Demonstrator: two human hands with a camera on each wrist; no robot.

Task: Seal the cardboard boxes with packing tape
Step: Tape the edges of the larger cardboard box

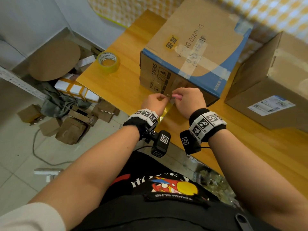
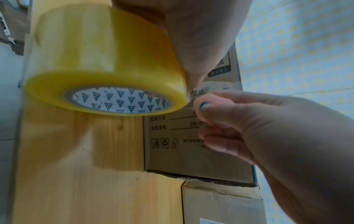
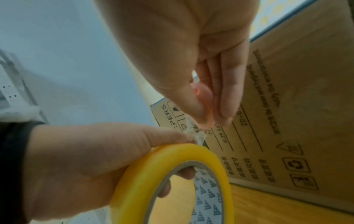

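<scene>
The left hand is curled around a yellow roll of tape, fingers hooked through its core and thumb on the outer band, holding it just in front of the near side of the diaper box. The right hand is right beside it, nearly touching, with thumb and fingers pinched on a small pink cutter; its blade end meets the loose clear tape end coming off the roll. Both hands hover above the wooden table, close to the box's lower front corner. A second tape roll lies flat on the table, well to the left of the box. A plain brown box with a shipping label stands to the right of the diaper box
</scene>
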